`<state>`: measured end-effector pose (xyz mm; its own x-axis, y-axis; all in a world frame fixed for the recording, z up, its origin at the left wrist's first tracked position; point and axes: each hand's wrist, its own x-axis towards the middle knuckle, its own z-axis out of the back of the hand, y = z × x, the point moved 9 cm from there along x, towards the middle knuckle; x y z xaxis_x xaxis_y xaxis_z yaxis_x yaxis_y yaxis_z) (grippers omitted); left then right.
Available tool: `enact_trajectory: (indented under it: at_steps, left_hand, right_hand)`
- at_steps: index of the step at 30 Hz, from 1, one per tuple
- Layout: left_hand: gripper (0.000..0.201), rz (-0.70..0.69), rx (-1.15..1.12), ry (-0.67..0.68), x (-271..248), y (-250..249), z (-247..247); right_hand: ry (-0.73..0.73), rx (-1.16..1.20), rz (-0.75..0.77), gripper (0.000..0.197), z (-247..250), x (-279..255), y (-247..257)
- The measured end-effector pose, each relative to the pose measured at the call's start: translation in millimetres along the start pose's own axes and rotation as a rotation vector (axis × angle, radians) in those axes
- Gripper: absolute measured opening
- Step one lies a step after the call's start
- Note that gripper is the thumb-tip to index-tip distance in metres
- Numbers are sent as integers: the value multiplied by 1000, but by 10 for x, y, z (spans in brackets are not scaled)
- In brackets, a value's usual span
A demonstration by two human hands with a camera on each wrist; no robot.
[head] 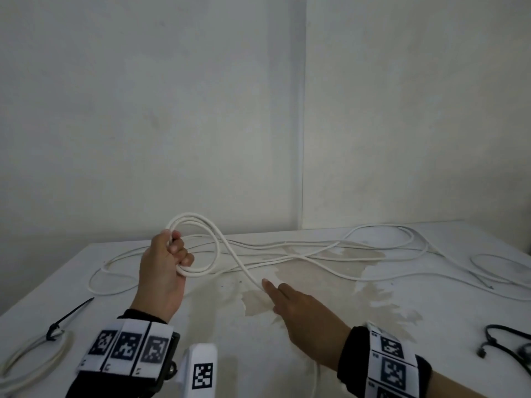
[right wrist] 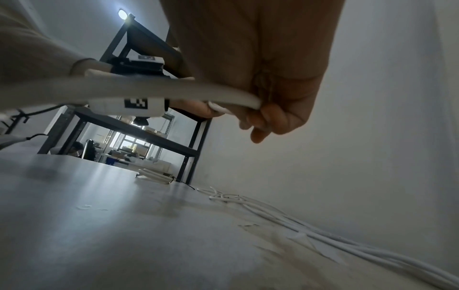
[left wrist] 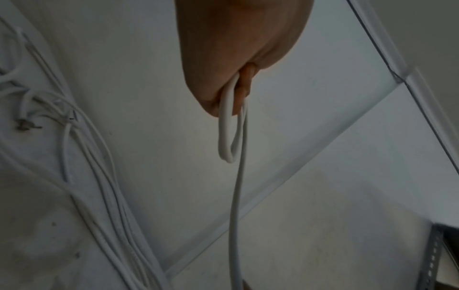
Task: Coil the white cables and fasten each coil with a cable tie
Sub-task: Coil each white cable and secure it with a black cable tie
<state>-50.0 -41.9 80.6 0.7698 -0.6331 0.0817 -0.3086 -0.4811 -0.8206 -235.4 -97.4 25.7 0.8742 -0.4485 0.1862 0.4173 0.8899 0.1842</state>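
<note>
My left hand (head: pixel 165 268) is raised above the table and grips a small coil of white cable (head: pixel 198 245), a few loops standing upright; in the left wrist view the loops (left wrist: pixel 229 133) hang from the fist (left wrist: pixel 236 58). One strand (head: pixel 244 268) runs from the coil down to my right hand (head: pixel 298 308), whose fingers curl round the cable (right wrist: pixel 174 88) in the right wrist view. More loose white cables (head: pixel 330 254) lie stretched across the table.
A finished coil (head: pixel 37 354) with a black cable tie (head: pixel 69 314) lies at the near left. Black ties or cords (head: pixel 502 337) lie at the right edge. The white table (head: pixel 316 326) has stained patches; a wall stands behind it.
</note>
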Motion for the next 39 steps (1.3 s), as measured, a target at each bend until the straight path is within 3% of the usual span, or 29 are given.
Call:
enact_trajectory:
  at_steps: [3,6,10,12,14,16,20,26,33,39]
  left_hand:
    - [28,-32,89,21,-40,46,-80]
    - [29,-52,232,106,-117,138,-240]
    - [29,-37,469,212,-217,300,-351]
    - [29,-30,635,290,-306,404,-401]
    - [30,-28,759,392,-418,492,-463]
    - [32,-38,805,476,-521,520,-515]
    - [31,-34,914,568,-653,580,-602]
    - [36,292,626,576,-778,759,-638]
    - [38,396,424,556,-809,721,-608]
    - [35,347,340,504,-773,612,-638]
  right_hand:
    - [61,-77,-8,57,-88,9,16]
    - [75,-132,58,37,-71,31,159]
    - [-183,-304,247,20,200,-19,377]
    - [-304,-337,313,21,336,-20,451]
    - [-359,-293,376,23,460,9,511]
    - [-358,-196,409,9,554,50,502]
    - [-450,-88,369,15,808,81,366]
    - [-532,88,358,29,957,111,149]
    - [-615,147,305,30,1014,105,-155]
    - [-620,387,237,38,979,116,-250]
